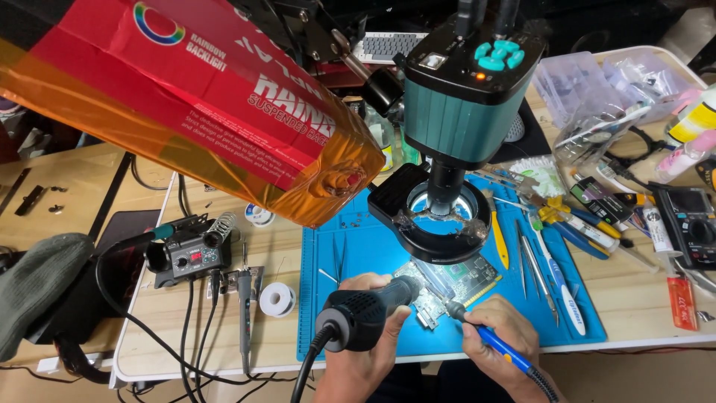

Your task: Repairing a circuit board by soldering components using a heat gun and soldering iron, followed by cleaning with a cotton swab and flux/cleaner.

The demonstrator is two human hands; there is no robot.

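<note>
Hands over circuit board (447, 283) on blue mat (328, 298), under microscope (462, 97). Left hand (365, 358) grip closed around black hot-air handle (365, 317). Right hand (496, 336) grip pinched shut on blue soldering iron (496, 345), tip at board.

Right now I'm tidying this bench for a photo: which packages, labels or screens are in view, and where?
Red carton: upper left, long box, orange film over it, white print.
Soldering station display: left of the blue mat, small black unit, red digits.
Multimeter: right edge, dark body, grey screen.
Red sachet: lower right, flat.
</note>
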